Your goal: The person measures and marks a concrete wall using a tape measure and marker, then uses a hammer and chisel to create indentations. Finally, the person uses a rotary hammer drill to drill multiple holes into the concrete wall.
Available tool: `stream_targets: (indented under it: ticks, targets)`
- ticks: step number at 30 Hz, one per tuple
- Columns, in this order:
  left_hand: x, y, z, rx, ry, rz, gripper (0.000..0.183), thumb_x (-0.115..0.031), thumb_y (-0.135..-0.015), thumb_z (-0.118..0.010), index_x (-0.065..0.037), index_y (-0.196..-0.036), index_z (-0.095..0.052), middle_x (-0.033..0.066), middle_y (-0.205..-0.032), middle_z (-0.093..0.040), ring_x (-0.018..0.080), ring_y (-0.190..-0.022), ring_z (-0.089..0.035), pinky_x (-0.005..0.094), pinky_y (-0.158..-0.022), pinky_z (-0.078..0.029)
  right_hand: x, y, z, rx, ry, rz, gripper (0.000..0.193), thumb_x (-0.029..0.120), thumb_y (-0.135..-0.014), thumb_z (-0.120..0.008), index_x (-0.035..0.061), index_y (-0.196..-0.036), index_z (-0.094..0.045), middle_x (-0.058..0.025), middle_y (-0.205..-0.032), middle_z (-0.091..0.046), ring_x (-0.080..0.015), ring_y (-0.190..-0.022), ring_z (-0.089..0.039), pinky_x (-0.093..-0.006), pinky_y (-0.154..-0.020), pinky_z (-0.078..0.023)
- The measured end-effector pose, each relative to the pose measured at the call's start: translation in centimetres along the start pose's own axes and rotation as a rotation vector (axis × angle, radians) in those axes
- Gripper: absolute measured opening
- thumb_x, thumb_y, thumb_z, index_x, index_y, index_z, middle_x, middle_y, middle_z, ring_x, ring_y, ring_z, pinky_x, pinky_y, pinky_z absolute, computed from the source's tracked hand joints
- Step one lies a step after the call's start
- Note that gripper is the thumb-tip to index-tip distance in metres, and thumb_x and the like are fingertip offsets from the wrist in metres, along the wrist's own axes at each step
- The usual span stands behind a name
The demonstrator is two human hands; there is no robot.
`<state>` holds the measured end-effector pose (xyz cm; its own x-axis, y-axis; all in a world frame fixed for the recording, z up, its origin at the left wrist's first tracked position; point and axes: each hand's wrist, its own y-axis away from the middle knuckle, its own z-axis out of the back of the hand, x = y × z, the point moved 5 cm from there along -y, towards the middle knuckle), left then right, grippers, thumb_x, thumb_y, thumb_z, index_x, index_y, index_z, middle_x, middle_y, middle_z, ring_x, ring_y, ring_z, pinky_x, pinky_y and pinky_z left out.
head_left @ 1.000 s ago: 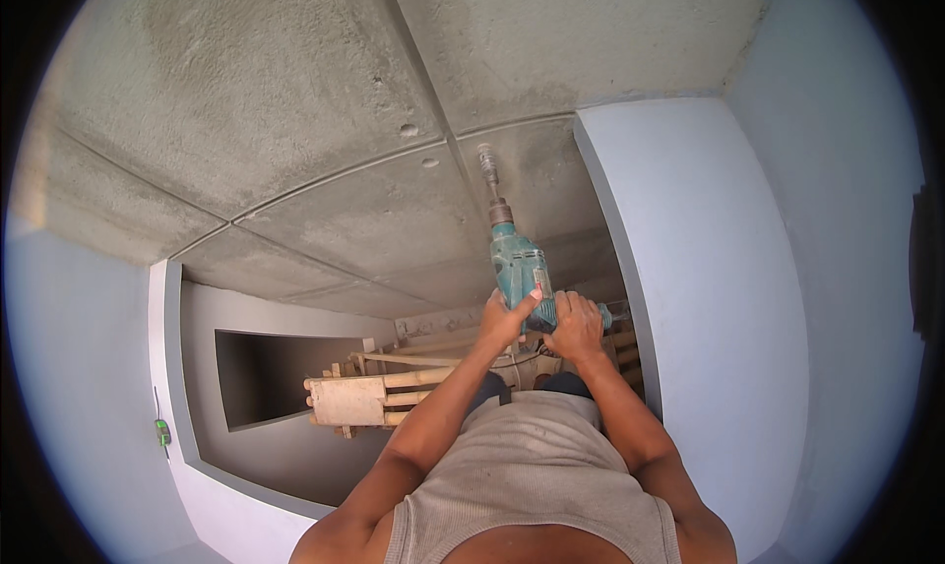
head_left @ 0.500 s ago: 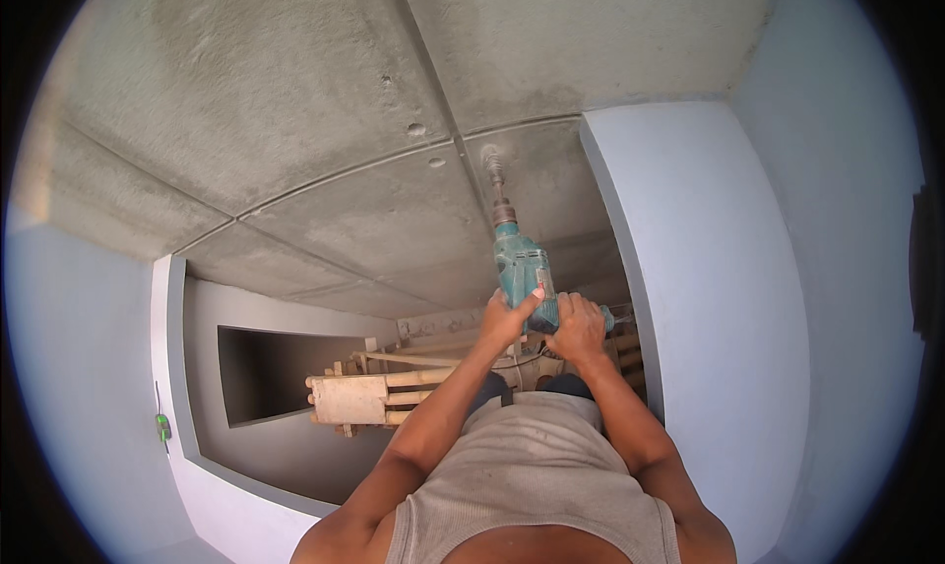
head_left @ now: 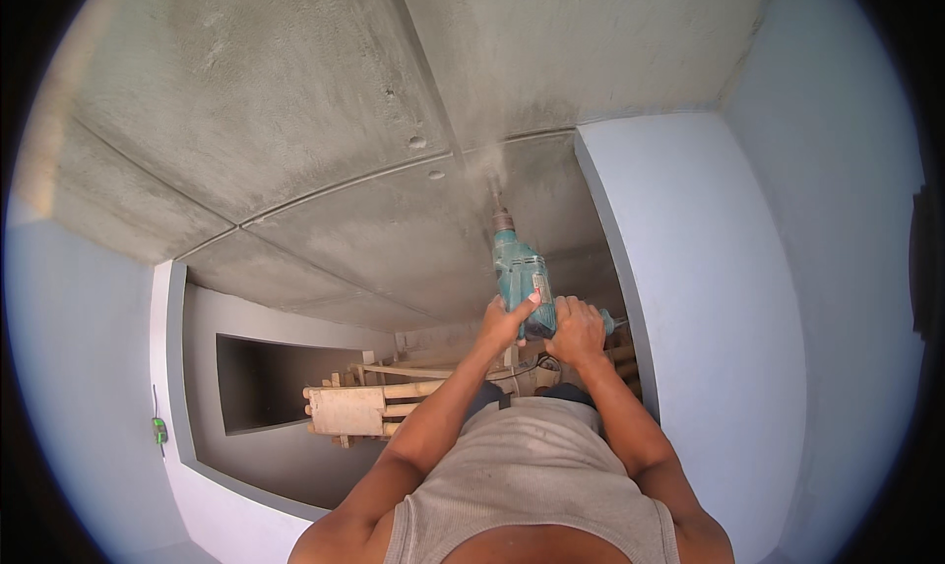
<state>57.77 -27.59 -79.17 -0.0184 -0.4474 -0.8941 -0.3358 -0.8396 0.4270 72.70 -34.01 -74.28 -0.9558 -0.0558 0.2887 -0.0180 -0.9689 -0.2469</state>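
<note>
A teal power drill points up at a grey concrete surface. Its bit meets the concrete in a pale puff of dust, which blurs the tip. My left hand is closed round the rear of the drill body, thumb along its side. Wrapped over the handle, my right hand hides most of it; a teal end shows beyond the knuckles.
Grooves cross the concrete, and two round holes sit left of the bit. Below are a bamboo scaffold and a dark wall opening. A white pillar stands at right. A small green object hangs at left.
More dust now spreads around the bit, veiling the pale patch seen before at its tip. Both hands keep their grip on the drill; the view has shifted slightly.
</note>
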Motion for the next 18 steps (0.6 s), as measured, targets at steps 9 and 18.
stream_targets:
  ticks: [9,18]
  targets:
    - [-0.5,0.6,-0.2,-0.04,-0.044,0.032,0.061,-0.049,-0.087,-0.079,0.0,-0.121,-0.065,0.0092,-0.1,-0.071,0.0177,-0.08,-0.07,0.0325,-0.051,-0.056,-0.3,0.4,-0.4,0.048,0.014,-0.018,0.063,0.025,-0.058,-0.095,0.0049,-0.108,-0.062,-0.0125,-0.102,-0.065,-0.0334,-0.098,-0.066,-0.0445,-0.085,-0.051]
    - [-0.3,0.2,-0.2,-0.04,-0.044,0.044,0.063,-0.049,-0.087,-0.08,0.0,-0.124,-0.063,0.0089,-0.101,-0.071,0.0172,-0.081,-0.069,0.0312,-0.052,-0.055,-0.4,0.3,-0.7,0.063,-0.005,-0.031,0.065,0.026,-0.058,-0.095,0.0046,-0.111,-0.063,-0.013,-0.104,-0.065,-0.034,-0.1,-0.067,-0.0456,-0.087,-0.051]
